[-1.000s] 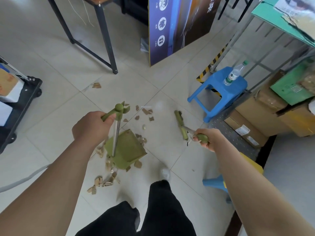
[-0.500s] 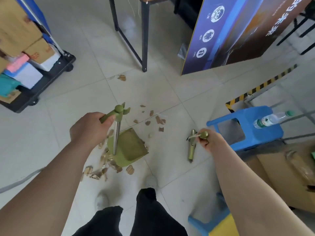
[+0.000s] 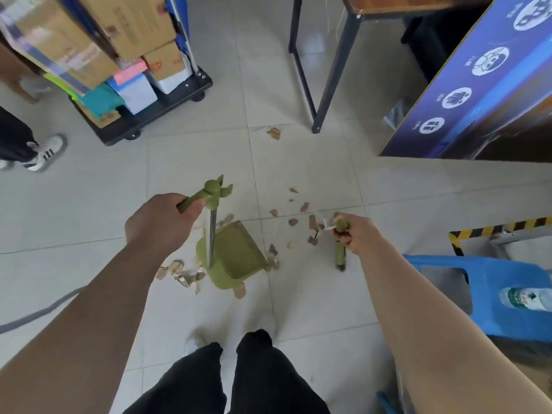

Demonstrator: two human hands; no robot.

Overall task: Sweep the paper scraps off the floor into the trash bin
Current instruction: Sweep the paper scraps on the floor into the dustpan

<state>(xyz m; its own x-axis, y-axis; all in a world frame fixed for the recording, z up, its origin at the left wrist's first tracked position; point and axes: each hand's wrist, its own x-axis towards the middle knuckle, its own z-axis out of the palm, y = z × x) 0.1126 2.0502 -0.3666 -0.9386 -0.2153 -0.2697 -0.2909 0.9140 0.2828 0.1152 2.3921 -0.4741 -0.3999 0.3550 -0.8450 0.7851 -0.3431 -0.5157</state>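
Left hand (image 3: 158,224) gripping green dustpan (image 3: 231,258) handle, right hand (image 3: 355,234) gripping broom (image 3: 340,252); gathering step starting, next sweeping paper scraps (image 3: 310,222) toward pan.

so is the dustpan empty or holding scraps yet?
Empty: the green dustpan shows a bare tray; paper scraps lie on the floor around it.

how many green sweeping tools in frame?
2. The dustpan sits on the floor, left hand gripping its handle; the broom is right of it, gripped by the right hand. No others show.
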